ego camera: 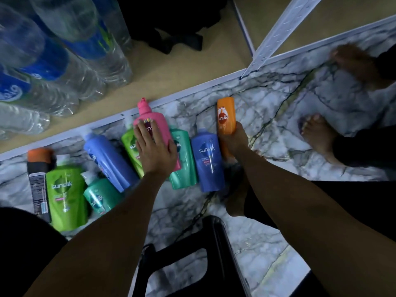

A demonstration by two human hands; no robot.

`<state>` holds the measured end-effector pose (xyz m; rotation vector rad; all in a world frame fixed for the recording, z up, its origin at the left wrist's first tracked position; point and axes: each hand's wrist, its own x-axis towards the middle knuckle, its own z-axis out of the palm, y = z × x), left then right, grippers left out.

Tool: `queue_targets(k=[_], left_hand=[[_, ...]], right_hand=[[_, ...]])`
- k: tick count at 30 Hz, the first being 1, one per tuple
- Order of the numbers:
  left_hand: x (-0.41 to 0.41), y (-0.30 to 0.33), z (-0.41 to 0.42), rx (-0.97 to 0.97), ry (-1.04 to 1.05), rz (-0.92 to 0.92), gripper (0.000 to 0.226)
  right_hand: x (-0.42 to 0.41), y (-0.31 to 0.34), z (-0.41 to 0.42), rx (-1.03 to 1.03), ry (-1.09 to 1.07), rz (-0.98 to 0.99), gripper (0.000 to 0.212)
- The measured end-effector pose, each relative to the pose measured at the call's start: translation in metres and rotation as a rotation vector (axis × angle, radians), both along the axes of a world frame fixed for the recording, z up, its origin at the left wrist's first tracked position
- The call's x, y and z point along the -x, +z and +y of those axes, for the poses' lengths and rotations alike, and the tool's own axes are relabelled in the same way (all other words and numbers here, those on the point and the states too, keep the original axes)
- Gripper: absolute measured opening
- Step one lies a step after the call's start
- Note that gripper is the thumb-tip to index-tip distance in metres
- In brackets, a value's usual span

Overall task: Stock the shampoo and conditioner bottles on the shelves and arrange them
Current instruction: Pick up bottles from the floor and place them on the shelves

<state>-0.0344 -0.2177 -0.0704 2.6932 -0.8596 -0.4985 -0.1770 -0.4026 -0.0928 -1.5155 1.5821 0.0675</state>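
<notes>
left hand fingers flat and together on the pink bottle; it lies over the green bottle and teal bottle, cap toward the shelf edge. right hand fingers wrapped round the orange bottle, just beside the blue bottle.

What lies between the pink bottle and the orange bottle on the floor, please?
In the head view, a teal bottle and a dark blue Sunsilk bottle lie side by side between the pink bottle and the orange bottle.

Apparently grey-veined floor, pink bottle
</notes>
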Motion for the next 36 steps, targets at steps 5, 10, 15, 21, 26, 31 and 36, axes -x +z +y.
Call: queue_targets(k=[5,10,15,21,26,31,36], left_hand=[[-0.010,0.007,0.003,-0.011,-0.063,0.085,0.071],[-0.017,0.029,0.017,0.054,-0.014,0.274,0.070],[0.004,0.057,0.070,0.030,0.033,0.372,0.055],[0.015,0.077,0.149,0.023,0.159,0.416,0.062],[0.001,0.087,0.220,0.019,0.343,0.436,0.058],[-0.014,0.084,0.271,0.083,0.479,0.406,0.042],[-0.062,0.068,0.310,0.088,0.620,0.399,0.041]], right_hand=[[0.000,0.012,0.007,0.023,-0.021,0.025,0.051],[0.015,0.033,0.035,0.108,0.061,0.044,0.042],[0.013,0.061,0.069,0.199,0.197,0.124,0.032],[-0.027,0.105,0.120,0.187,0.271,-0.060,0.041],[-0.049,0.120,0.178,0.177,0.368,-0.132,0.045],[-0.059,0.115,0.230,0.128,0.532,-0.111,0.045],[-0.082,0.099,0.267,0.070,0.683,-0.038,0.044]])
